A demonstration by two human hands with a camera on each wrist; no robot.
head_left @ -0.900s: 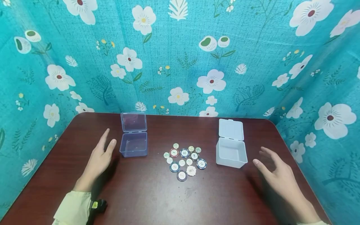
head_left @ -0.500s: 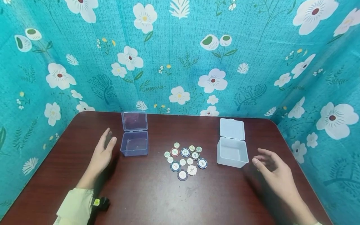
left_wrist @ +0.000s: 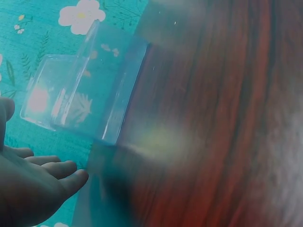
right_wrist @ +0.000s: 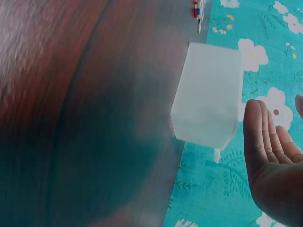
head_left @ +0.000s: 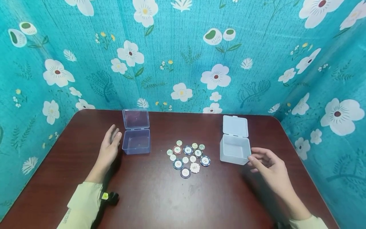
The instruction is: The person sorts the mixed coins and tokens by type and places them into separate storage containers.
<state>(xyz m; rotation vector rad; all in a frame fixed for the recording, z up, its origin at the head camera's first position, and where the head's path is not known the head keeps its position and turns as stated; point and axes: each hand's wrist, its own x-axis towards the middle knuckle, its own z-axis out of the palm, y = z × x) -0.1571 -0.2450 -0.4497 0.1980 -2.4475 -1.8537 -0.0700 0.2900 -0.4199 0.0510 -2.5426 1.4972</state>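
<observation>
A clear bluish plastic box (head_left: 136, 150) stands on the left with its lid raised; in the left wrist view the same box (left_wrist: 99, 90) appears see-through. My left hand (head_left: 109, 148) is just left of it, fingers extended and holding nothing. To the right is a frosted white plastic box (head_left: 232, 158), its lid tipped back. My right hand (head_left: 270, 168) is at its right side, fingers loosely bent; whether they touch it I cannot tell. The right wrist view shows the fingers (right_wrist: 255, 127) beside the white box (right_wrist: 208, 94). Several poker chips (head_left: 195, 168) lie between the boxes.
Smaller pale round discs (head_left: 185, 160) are mixed among the chips. Everything stands on a dark red-brown wooden table (head_left: 160, 200). A turquoise floral curtain (head_left: 177, 63) hangs behind the table and along both sides.
My right hand has moved left, up to the white box. My left hand has shifted right, closer to the bluish box. Boxes and chips keep their places; the head view has tilted slightly.
</observation>
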